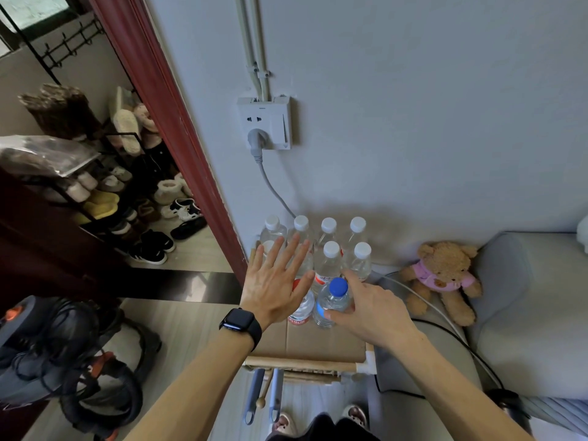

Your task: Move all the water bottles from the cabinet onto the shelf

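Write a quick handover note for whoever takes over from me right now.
Left grip: open, fingers spread over the white-capped bottles, holding nothing.
Right grip: curled round the blue-capped bottle at the shelf front, beside a red-labelled bottle.
Done: eight bottles visible on the shelf, counting that one.
Left: cabinet out of view, so what remains cannot be counted; release this bottle first.

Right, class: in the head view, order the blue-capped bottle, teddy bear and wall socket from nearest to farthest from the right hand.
1. Blue-capped bottle: gripped by the right hand.
2. Teddy bear: on the sofa, rightward.
3. Wall socket: high up, leftward.
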`<control>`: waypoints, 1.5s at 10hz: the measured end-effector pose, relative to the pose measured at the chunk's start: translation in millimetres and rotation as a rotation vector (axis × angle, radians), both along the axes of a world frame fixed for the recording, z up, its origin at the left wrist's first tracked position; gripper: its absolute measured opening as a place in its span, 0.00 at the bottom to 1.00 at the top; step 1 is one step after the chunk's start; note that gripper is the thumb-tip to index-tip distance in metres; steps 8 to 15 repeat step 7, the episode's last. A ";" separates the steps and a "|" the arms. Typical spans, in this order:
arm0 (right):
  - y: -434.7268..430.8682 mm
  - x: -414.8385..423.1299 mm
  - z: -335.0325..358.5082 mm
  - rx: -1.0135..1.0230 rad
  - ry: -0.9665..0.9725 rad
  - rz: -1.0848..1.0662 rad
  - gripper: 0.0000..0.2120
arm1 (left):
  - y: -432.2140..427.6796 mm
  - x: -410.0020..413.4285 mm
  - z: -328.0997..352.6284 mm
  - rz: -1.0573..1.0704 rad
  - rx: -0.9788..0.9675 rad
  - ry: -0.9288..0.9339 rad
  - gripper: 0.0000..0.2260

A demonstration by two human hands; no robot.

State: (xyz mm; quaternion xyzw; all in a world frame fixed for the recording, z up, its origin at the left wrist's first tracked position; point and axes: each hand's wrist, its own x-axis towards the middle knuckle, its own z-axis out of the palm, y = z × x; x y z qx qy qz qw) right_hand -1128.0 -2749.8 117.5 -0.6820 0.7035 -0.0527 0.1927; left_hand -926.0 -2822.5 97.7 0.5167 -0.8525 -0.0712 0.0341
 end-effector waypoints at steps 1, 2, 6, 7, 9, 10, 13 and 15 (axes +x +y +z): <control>4.8 0.8 -5.9 -0.005 0.015 -0.022 0.29 | -1.1 1.6 -3.3 -0.005 0.000 0.002 0.30; 5.7 2.1 -12.9 0.000 -0.043 -0.071 0.25 | -2.2 2.2 -7.2 -0.001 -0.006 -0.009 0.29; 9.6 -8.0 -11.7 0.020 -0.232 -0.048 0.29 | 2.5 -2.0 -0.9 0.007 -0.021 -0.037 0.29; 8.9 -25.1 7.1 -0.058 -0.157 -0.028 0.31 | 3.3 -3.8 1.0 0.000 -0.021 -0.052 0.29; 8.9 -25.1 7.1 -0.058 -0.157 -0.028 0.31 | 3.3 -3.8 1.0 0.000 -0.021 -0.052 0.29; 8.9 -25.1 7.1 -0.058 -0.157 -0.028 0.31 | 3.3 -3.8 1.0 0.000 -0.021 -0.052 0.29; 8.9 -25.1 7.1 -0.058 -0.157 -0.028 0.31 | 3.3 -3.8 1.0 0.000 -0.021 -0.052 0.29; 8.9 -25.1 7.1 -0.058 -0.157 -0.028 0.31 | 3.3 -3.8 1.0 0.000 -0.021 -0.052 0.29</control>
